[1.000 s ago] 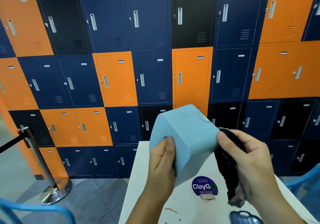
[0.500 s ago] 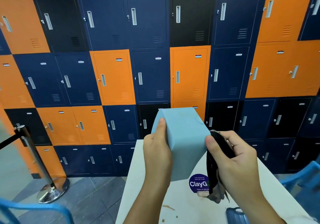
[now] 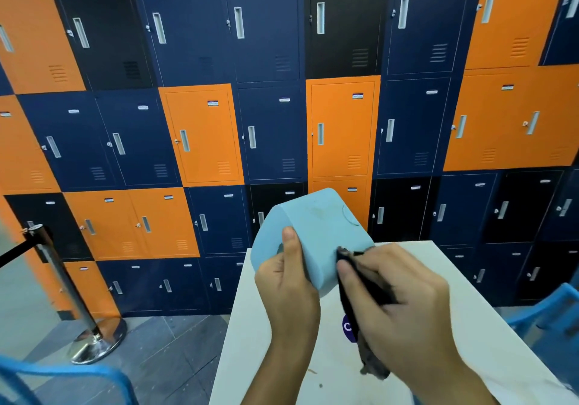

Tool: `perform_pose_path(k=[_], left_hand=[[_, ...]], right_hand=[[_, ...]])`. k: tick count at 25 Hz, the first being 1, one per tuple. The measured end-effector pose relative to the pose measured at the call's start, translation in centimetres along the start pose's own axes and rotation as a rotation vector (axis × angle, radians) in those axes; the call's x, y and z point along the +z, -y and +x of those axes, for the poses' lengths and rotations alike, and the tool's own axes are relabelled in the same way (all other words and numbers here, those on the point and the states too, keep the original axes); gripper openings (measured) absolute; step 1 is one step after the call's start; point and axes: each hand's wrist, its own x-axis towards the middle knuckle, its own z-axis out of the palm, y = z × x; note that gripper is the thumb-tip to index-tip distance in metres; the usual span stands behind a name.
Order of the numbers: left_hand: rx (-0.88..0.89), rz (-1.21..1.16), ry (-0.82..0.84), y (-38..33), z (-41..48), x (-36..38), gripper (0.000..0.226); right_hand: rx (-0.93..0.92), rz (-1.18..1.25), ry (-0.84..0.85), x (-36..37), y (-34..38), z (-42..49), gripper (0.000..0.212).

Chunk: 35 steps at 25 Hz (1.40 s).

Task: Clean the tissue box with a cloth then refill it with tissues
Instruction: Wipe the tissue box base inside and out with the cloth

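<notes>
A light blue tissue box (image 3: 316, 232) is lifted above the white table (image 3: 250, 326), tilted with one rounded corner up. My left hand (image 3: 288, 285) grips its near left side, thumb lying up along the face. My right hand (image 3: 398, 298) holds a dark cloth (image 3: 354, 295) and presses it against the box's lower right face. The cloth's loose end hangs down below my palm. No tissues are in view.
A purple round sticker (image 3: 349, 328) on the table is mostly hidden behind the cloth. Orange, navy and black lockers (image 3: 282, 91) fill the wall behind. A chrome barrier post (image 3: 62, 285) stands at left. Blue chairs (image 3: 545, 310) flank the table.
The box has been turned in my left hand, showing a different face. My right hand with the cloth has moved left onto the box's lower right face.
</notes>
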Motion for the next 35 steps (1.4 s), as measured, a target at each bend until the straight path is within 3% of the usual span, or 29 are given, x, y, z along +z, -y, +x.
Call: perform_pose_path(k=[3, 6, 9, 12, 16, 19, 22, 27, 29, 35], left_hand=[[0.069, 0.009, 0.023, 0.2, -0.4, -0.2, 0.061], [0.083, -0.029, 0.049, 0.6, -0.5, -0.7, 0.061], [0.104, -0.007, 0.058, 0.8, -0.4, -1.0, 0.067], [0.112, -0.003, 0.072, 0.6, 0.1, -1.2, 0.063], [0.133, 0.057, 0.124, 0.1, 0.4, -1.3, 0.062], [0.116, -0.020, 0.138, -0.1, 0.4, -1.4, 0.062], [0.138, 0.017, 0.174, -0.5, 0.3, -1.3, 0.061], [0.109, -0.015, 0.262, -0.7, 0.1, -1.9, 0.077], [0.089, -0.023, 0.285, -1.1, -0.2, -1.8, 0.070], [0.001, -0.117, 0.304, -2.6, -0.6, -1.3, 0.059]], right_hand=[[0.054, -0.015, -0.036, -0.5, -1.0, 0.8, 0.011], [0.022, 0.037, 0.066, -0.4, -1.0, 0.8, 0.008], [0.047, 0.026, 0.066, -0.5, -0.8, 1.2, 0.009], [-0.060, 0.099, 0.210, -0.3, -0.3, 1.6, 0.009], [-0.064, 0.026, 0.185, -0.9, -0.9, 3.1, 0.008], [-0.204, 0.024, 0.327, -1.4, -0.6, 3.5, 0.009], [-0.174, -0.073, 0.245, -1.9, -1.4, 5.7, 0.010], [-0.233, -0.090, 0.416, -3.1, -1.3, 7.3, 0.011], [-0.200, -0.118, 0.359, -3.5, -1.4, 8.1, 0.011], [-0.259, -0.117, 0.481, -4.5, -0.6, 8.8, 0.013]])
